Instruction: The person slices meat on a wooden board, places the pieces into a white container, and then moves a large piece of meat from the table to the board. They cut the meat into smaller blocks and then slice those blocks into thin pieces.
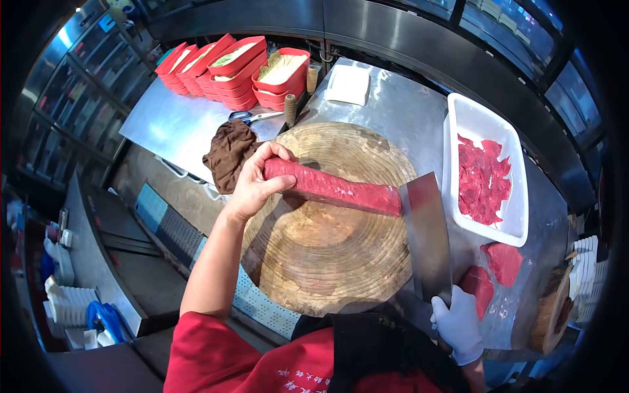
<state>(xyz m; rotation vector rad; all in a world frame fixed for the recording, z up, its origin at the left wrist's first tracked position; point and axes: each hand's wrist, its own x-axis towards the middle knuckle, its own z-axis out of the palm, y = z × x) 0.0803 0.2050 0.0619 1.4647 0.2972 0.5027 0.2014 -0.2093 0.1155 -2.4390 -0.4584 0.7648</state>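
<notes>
A long block of raw red meat [344, 191] lies across the round wooden chopping block [321, 262]. My bare left hand [261, 180] grips its left end, thumb on the near side and fingers over the far side. In a white glove, my right hand [457, 324] is closed round the handle of a cleaver [427, 239]. The broad blade stands at the right end of the meat, over the block's right edge. Two smaller pieces of meat, one nearer [477, 289] and one farther [503, 263], rest on the metal table to the right of the blade.
A white tub [519, 219] of sliced meat [483, 180] stands at right. Red containers [236, 78] with leafy vegetables are stacked at back left. Scissors [259, 118] and a brown cloth [229, 154] lie left of the block. A white square item [348, 85] sits behind it.
</notes>
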